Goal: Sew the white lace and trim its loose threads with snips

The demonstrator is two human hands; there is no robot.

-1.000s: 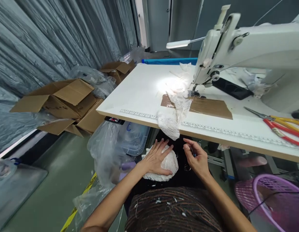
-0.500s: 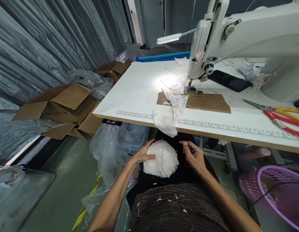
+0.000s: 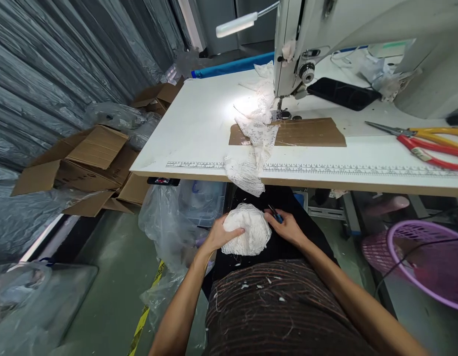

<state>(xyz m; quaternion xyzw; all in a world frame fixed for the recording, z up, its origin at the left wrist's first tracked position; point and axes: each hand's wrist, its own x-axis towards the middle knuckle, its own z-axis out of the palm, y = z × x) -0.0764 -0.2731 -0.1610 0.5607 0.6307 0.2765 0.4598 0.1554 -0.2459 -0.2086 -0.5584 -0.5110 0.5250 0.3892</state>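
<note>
Here, head view. The left hand [image 3: 222, 233] cups a rounded bundle of white lace trim [image 3: 247, 235] resting on the person's lap, below the front edge of the white table [image 3: 199, 123]; its fingers [image 3: 234, 230] curl over the bundle's left side in a loose but closed hold. The right hand [image 3: 287, 228] touches the bundle's right edge, its fingers pinched shut on a small blue-handled thread snipper [image 3: 275, 214], whose blades lie just beside the lace; whether they are parted cannot be told.

A strip of the same white lace [image 3: 255, 143] runs from under the needle of the white industrial sewing machine [image 3: 325, 34], across a brown cardboard sheet [image 3: 306, 132], and hangs over the table edge above the bundle. Red- and yellow-handled scissors [image 3: 425, 143] and a black phone [image 3: 342, 93] lie farther right on the table; a purple plastic basket [image 3: 429, 262] stands on the floor.

Risk, as a judgement: with the snipper so close to open-weave lace, a tip could catch or nick a loop, and tugging the bundle could drag the hanging strip off the table.
</note>
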